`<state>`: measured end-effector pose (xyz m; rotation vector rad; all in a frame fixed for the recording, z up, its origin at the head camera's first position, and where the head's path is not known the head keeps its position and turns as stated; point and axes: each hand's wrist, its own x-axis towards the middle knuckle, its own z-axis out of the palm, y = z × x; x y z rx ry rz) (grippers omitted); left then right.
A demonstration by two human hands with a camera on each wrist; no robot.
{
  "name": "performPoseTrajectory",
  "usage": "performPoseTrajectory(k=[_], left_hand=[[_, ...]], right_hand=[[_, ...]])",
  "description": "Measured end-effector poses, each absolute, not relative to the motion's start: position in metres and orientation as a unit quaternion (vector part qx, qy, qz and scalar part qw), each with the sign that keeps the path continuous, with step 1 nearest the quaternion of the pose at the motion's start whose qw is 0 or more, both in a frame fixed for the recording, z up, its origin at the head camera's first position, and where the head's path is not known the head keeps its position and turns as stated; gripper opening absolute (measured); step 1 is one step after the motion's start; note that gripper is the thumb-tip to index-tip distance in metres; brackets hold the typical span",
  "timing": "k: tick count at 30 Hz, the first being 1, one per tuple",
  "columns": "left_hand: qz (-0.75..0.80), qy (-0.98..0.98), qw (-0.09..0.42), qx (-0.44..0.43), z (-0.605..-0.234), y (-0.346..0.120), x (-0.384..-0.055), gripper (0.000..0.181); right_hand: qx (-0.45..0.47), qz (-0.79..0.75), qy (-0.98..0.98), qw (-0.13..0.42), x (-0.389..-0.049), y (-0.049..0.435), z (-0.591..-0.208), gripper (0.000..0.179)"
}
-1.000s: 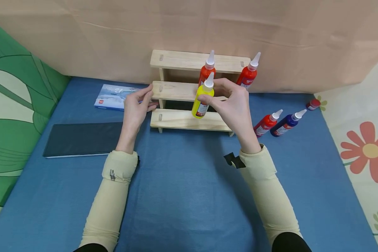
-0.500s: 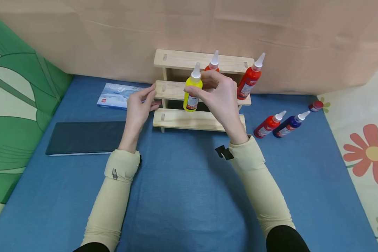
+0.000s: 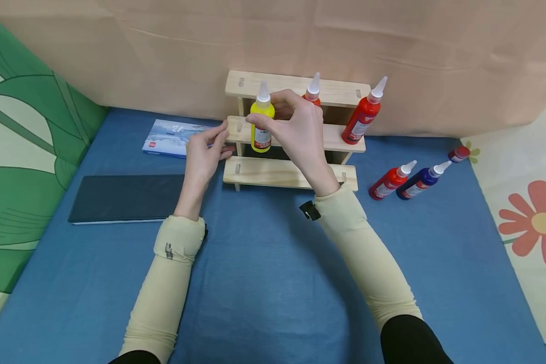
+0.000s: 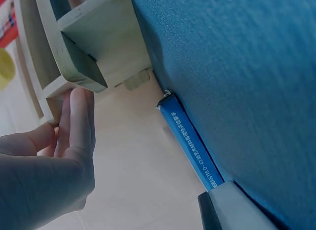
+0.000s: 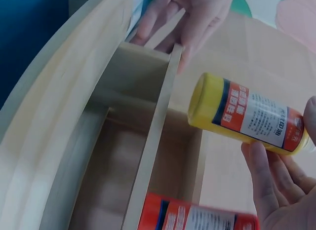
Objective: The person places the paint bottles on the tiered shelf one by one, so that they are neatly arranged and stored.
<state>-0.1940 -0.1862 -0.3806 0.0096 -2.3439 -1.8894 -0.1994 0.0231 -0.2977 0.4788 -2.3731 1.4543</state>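
Note:
A three-step wooden shelf (image 3: 273, 172) stands near the back. My left hand (image 3: 201, 156) grips the left end of its middle board, thumb at the corner and fingers beneath, as the left wrist view shows. My right hand (image 3: 300, 129) holds a yellow squeeze bottle (image 3: 262, 136) with a white nozzle, thumb in front. The bottle is nearly upright over the left part of the middle step; in the right wrist view the yellow bottle (image 5: 252, 114) is clear of the board. A red squeeze bottle (image 3: 363, 119) stands at that step's right end. Another red bottle (image 3: 313, 97) is mostly hidden behind my right hand.
Right of the shelf, a red bottle (image 3: 385, 183) and a dark blue bottle (image 3: 417, 183) stand on the blue cloth (image 3: 255, 263). A small red-capped jar (image 3: 459, 153) is behind them. Leftward lie a dark notebook (image 3: 127, 198) and a flat blue-white box (image 3: 170, 137).
My right hand has carried the yellow bottle leftward along the shelf, from near the red bottle to the left part. The left hand keeps its grip; the view has shifted slightly.

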Motion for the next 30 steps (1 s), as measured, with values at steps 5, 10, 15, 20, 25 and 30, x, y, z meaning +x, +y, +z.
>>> performPoseTrajectory(k=[5,10,15,20,25,30], left_hand=[[-0.626,-0.777,0.069,0.003,-0.382,-0.189,-0.193,0.039],[-0.628,-0.775,0.073,-0.002,-0.383,-0.189,-0.194,0.038],[-0.631,-0.772,0.074,-0.006,-0.383,-0.188,-0.194,0.036],[-0.632,-0.772,0.073,-0.007,-0.382,-0.187,-0.195,0.035],[-0.634,-0.770,0.072,-0.006,-0.382,-0.187,-0.195,0.035],[-0.635,-0.769,0.071,-0.004,-0.383,-0.189,-0.195,0.036]], right_hand=[[0.206,0.520,-0.812,0.169,-0.205,0.006,-0.298,0.044],[0.211,0.519,-0.811,0.172,-0.208,-0.006,-0.297,0.044],[0.190,0.507,-0.822,0.178,-0.214,-0.015,-0.297,0.044],[0.162,0.496,-0.836,0.170,-0.221,-0.020,-0.300,0.045],[0.152,0.487,-0.842,0.176,-0.227,-0.024,-0.305,0.045],[0.147,0.484,-0.845,0.172,-0.232,-0.026,-0.308,0.045]])
